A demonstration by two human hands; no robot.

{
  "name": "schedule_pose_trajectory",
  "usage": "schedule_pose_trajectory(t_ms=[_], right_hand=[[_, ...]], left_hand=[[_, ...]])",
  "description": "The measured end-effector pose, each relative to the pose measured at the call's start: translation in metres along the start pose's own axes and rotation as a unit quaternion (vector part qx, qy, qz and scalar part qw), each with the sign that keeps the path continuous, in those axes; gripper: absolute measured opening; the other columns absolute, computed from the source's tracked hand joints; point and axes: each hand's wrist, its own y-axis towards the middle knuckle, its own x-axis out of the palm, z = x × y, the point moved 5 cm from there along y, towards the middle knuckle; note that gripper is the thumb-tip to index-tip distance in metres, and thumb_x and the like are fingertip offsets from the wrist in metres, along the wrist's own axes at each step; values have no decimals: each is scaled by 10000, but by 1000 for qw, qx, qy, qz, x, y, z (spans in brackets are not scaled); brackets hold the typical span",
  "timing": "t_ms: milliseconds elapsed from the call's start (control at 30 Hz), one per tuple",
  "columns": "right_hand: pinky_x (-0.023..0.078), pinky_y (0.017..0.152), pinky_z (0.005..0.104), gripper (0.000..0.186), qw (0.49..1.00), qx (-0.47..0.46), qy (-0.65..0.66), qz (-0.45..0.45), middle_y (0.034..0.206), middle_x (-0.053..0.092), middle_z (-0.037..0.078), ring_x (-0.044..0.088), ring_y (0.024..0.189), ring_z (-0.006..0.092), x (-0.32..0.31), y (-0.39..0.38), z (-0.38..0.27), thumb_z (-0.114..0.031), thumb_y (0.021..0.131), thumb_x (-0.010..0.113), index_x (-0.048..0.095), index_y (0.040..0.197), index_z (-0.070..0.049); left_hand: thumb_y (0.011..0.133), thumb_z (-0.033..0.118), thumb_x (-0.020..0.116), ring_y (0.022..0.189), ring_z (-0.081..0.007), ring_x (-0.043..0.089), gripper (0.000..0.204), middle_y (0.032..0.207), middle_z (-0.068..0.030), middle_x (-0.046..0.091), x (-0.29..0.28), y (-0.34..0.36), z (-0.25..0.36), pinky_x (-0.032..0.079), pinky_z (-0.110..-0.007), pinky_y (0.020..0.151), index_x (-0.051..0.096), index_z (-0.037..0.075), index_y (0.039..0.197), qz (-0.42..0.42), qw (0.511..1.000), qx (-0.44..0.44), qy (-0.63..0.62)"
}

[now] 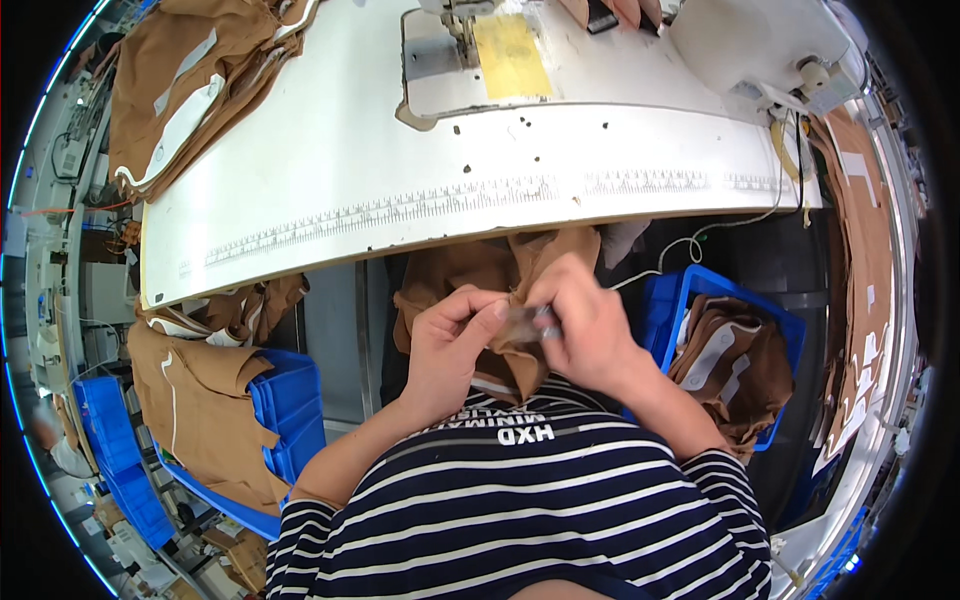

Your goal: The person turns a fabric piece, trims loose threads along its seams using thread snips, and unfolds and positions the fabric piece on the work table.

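Observation:
Just below the table's front edge, my left hand [455, 340] pinches a piece of brown fabric [520, 375] between thumb and fingers. My right hand [590, 325] is closed close beside it, around what looks like small metal thread snips [524, 326], smeared by motion. The snips' blades are at the fabric, near my left thumb. More of the brown cloth hangs over my lap and under the table edge, part of it hidden by both hands.
Ahead stands a white sewing table [350, 180] with a printed ruler along its edge and a sewing machine [460, 25]. Brown garment pieces [190, 90] lie at its far left. Blue bins with brown cloth stand left [290, 400] and right [690, 290]. A pale cord [690, 240] dangles at right.

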Motion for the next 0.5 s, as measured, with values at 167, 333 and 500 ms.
schedule_pose_trajectory(t_ms=[167, 333, 500], right_hand=[[436, 556, 297, 120, 974, 169, 88, 123, 746, 516, 73, 529, 606, 199, -30, -10, 45, -35, 802, 602, 482, 806, -33], [431, 630, 269, 94, 979, 72, 183, 50, 809, 568, 76, 540, 700, 164, -24, 3, 42, -49, 855, 570, 553, 779, 3], [442, 701, 287, 97, 961, 22, 268, -63, 870, 597, 81, 564, 773, 184, 2, 13, 34, -69, 826, 619, 628, 886, 6]], left_hand=[[902, 98, 546, 748, -43, 482, 152, 813, 16, 556, -5, -1, 1, 385, -188, 675, 627, -19, 956, -15, 1000, 9, -25], [891, 149, 573, 649, -21, 476, 152, 786, 32, 576, -4, 1, -1, 375, -179, 561, 637, 29, 959, -37, 992, -80, -95], [881, 162, 590, 640, -20, 485, 174, 800, 25, 590, -9, 1, -1, 373, -166, 547, 636, 31, 985, -44, 993, -92, -63]])
